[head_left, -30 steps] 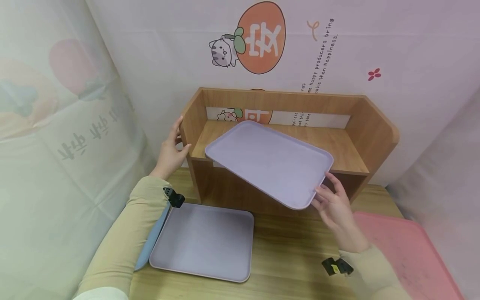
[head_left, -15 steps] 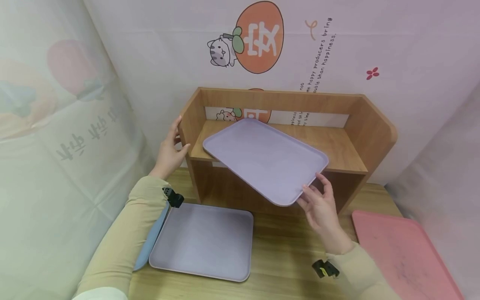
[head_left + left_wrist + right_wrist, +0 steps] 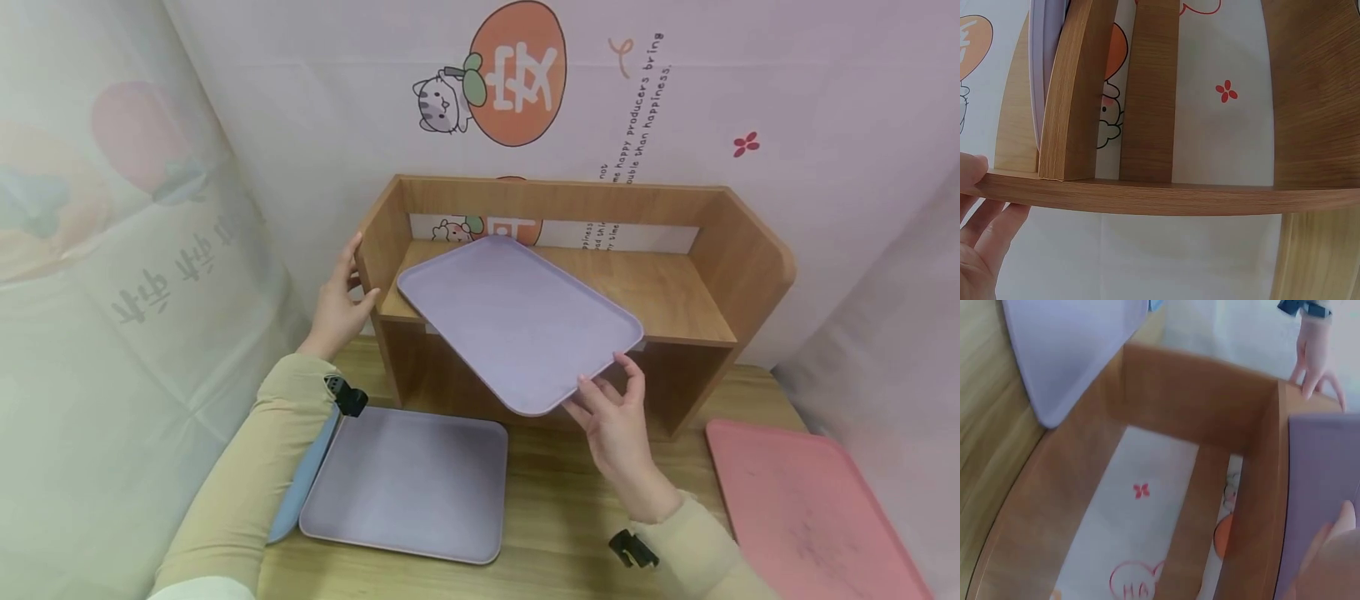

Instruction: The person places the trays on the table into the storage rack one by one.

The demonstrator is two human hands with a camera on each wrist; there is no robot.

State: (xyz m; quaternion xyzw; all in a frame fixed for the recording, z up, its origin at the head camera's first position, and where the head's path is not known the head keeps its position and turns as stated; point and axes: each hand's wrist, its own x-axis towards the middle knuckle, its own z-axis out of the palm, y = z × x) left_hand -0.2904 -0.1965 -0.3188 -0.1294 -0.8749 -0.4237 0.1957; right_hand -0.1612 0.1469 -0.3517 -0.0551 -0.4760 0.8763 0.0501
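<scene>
My right hand (image 3: pixel 611 412) grips the near corner of a lilac tray (image 3: pixel 517 321), with the fingers under its rim. The tray is tilted, its far end over the board of a wooden shelf (image 3: pixel 675 292) and its near end out in front. In the right wrist view the same tray (image 3: pixel 1322 487) fills the right side beside my thumb. My left hand (image 3: pixel 337 304) lies flat against the outside of the shelf's left side panel (image 3: pixel 1166 197), fingers straight and thumb on its front edge. The tray's edge (image 3: pixel 1038 94) shows behind that panel.
A second lilac tray (image 3: pixel 408 483) lies on the wooden table (image 3: pixel 570 500) by my left forearm, stacked on a blue one (image 3: pixel 300 483). A pink tray (image 3: pixel 802 508) lies at the right. Printed sheets hang behind and at both sides.
The held lilac tray and my right hand have moved left, and the tray's near corner has come lower. My left hand has stayed on the side panel.
</scene>
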